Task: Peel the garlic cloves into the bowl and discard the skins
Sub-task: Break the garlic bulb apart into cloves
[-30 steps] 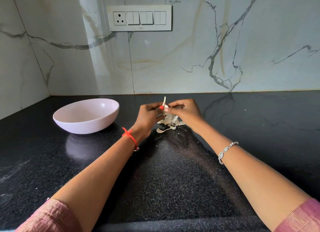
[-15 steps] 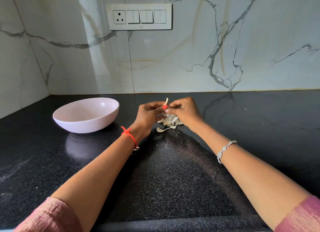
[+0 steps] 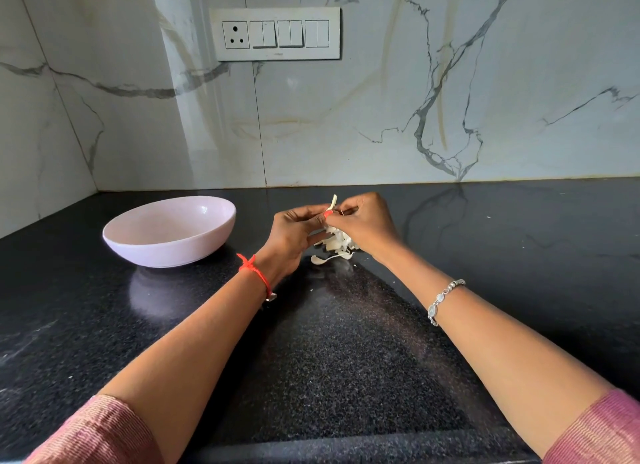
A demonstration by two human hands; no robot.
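1. The bowl (image 3: 166, 252) is sitting on the counter (image 3: 346, 359) left of the hands, probably within easy reach for peeled cloves.
2. The left hand (image 3: 294, 235) is pinching the garlic clove (image 3: 332, 206), steadying it.
3. The skins (image 3: 334, 247) are lying heaped directly beneath, likely for one sweep.
4. The right hand (image 3: 367, 224) is pinching the clove's skin, seemingly to strip it.

garlic clove (image 3: 334, 203) mostly hidden by fingers (image 3: 306, 215); sleeves (image 3: 97, 429) cut off below.
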